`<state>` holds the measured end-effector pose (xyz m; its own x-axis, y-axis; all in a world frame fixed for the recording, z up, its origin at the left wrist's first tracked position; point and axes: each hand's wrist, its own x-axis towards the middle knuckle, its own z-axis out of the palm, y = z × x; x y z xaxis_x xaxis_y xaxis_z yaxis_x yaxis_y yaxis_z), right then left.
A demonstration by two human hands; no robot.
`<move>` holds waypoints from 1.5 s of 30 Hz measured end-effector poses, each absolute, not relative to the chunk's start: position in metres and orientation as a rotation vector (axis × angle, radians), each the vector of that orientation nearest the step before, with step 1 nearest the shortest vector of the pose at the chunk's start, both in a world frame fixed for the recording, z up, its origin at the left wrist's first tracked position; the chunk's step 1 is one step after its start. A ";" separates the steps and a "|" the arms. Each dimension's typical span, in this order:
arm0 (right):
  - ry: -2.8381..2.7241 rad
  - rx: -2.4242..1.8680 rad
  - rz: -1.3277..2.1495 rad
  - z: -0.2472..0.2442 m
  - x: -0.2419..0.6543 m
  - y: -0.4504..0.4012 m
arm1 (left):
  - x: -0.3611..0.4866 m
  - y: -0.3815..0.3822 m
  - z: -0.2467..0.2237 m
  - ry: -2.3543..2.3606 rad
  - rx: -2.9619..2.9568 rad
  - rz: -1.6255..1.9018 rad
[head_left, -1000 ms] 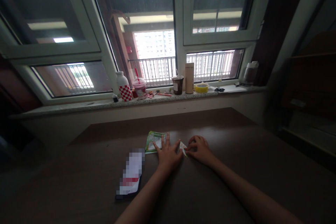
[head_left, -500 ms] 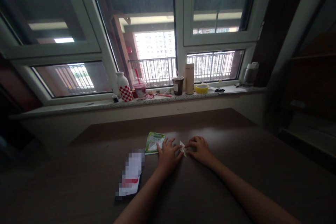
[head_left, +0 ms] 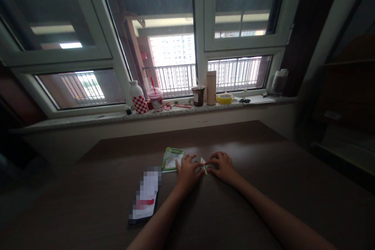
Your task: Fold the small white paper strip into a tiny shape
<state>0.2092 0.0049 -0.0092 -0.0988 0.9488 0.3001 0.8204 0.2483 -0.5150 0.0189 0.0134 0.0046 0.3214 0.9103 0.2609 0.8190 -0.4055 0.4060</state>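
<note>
A small white-and-green folded piece, paper or wrapper by its look, (head_left: 204, 166) lies on the dark tabletop between my hands. My left hand (head_left: 189, 172) has thumb and index finger at its left edge, the other fingers loosely spread. From the right side, my right hand (head_left: 223, 167) grips it with thumb and fingertips, fingers curled. The fingertips partly cover the piece. Just left of my left hand lies a flat green-and-white packet (head_left: 170, 161), its right edge beside my fingers. Nearer to me, left of my left forearm, is a phone-like slab (head_left: 146, 195) with a blurred-out face.
The brown table (head_left: 263, 144) reaches toward a window sill (head_left: 96, 120). On the sill stand a checkered bottle (head_left: 138, 97), a pink cup with straw (head_left: 156, 99), a dark cup (head_left: 198, 96), a beige flask (head_left: 211, 88), yellow tape (head_left: 225, 99), scissors (head_left: 245, 101) and a jug (head_left: 279, 82).
My right fingertips have shifted slightly left, over the small folded piece, which now looks narrower and more pointed. My left hand has barely moved; the packet and the phone-like slab stay put.
</note>
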 end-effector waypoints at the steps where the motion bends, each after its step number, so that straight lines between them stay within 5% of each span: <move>1: -1.952 -1.611 0.291 -0.009 0.209 0.005 | 0.019 0.014 0.005 1.579 2.376 0.681; 45: -1.956 -1.534 0.346 -0.018 0.216 0.013 | 0.012 0.014 0.007 1.670 2.427 0.523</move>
